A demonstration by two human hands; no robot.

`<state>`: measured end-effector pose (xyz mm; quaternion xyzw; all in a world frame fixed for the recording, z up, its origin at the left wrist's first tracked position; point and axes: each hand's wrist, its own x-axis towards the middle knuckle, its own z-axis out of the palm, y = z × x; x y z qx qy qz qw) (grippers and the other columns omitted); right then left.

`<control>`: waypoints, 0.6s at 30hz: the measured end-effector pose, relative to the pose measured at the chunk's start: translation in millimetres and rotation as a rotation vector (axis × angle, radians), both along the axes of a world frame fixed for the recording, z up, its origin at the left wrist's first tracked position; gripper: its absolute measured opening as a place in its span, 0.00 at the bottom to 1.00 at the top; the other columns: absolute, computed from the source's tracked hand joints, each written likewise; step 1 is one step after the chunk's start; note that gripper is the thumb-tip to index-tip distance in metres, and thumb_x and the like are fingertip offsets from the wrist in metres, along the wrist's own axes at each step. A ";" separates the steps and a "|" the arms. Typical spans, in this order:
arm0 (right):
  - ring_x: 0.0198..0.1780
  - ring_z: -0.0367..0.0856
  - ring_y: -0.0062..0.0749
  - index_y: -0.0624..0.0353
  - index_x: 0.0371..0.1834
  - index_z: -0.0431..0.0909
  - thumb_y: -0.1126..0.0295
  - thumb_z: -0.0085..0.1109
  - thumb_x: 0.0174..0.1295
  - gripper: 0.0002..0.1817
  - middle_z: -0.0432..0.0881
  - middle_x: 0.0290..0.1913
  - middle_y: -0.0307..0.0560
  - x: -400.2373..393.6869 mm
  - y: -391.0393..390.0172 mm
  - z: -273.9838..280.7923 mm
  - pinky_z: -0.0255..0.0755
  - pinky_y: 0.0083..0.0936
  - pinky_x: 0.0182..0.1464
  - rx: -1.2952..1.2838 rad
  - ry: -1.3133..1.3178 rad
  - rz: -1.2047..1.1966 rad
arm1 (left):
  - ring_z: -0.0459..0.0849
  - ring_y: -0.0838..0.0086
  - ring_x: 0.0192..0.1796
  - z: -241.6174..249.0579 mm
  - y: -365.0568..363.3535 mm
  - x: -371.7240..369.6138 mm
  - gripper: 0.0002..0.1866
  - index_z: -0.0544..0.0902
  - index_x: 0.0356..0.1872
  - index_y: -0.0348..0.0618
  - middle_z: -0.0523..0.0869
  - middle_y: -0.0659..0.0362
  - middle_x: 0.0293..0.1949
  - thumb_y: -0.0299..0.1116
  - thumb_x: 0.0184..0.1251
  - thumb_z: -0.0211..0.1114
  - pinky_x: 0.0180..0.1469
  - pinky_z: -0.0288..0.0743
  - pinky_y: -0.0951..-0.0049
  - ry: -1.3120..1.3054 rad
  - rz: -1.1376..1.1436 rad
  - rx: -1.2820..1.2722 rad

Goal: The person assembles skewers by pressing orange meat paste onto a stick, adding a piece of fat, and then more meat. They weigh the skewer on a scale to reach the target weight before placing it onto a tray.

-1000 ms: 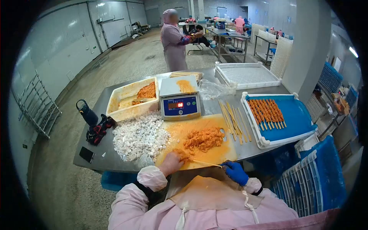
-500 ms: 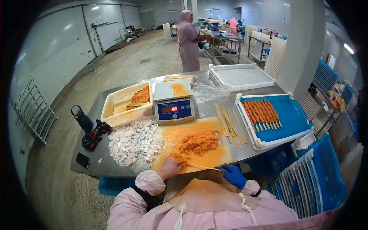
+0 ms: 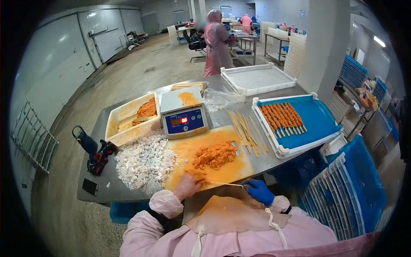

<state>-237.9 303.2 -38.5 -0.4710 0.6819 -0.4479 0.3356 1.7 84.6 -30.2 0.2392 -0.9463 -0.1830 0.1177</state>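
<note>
Pale walls stand left, past a shiny grey metal table. On its left side sit a white plastic tub and a heap of small white pieces. At the lower middle, the bare left hand is closed on the orange-coated end of a thin tan wooden stick. Soft orange food lies above it on a flat, orange-stained board. The blue-gloved right hand pinches the stick's other end. Right of the board, a white plastic tray holds a row of orange skewers.
</note>
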 end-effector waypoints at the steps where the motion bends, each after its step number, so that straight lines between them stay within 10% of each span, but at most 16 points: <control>1: 0.27 0.74 0.24 0.62 0.44 0.81 0.69 0.53 0.62 0.12 0.81 0.27 0.48 1.2 2.0 -1.2 0.70 0.26 0.32 0.002 -0.006 -0.011 | 0.81 0.51 0.38 -1.5 -0.3 0.1 0.13 0.84 0.39 0.45 0.83 0.47 0.35 0.36 0.53 0.63 0.43 0.76 0.56 0.043 -0.032 0.018; 18: 0.27 0.75 0.25 0.63 0.43 0.81 0.69 0.52 0.62 0.12 0.81 0.28 0.48 2.3 1.1 7.2 0.71 0.26 0.32 0.134 -0.089 -0.102 | 0.80 0.48 0.41 -5.5 -9.0 2.2 0.17 0.82 0.45 0.46 0.83 0.46 0.40 0.36 0.53 0.65 0.45 0.75 0.56 0.108 -0.111 0.105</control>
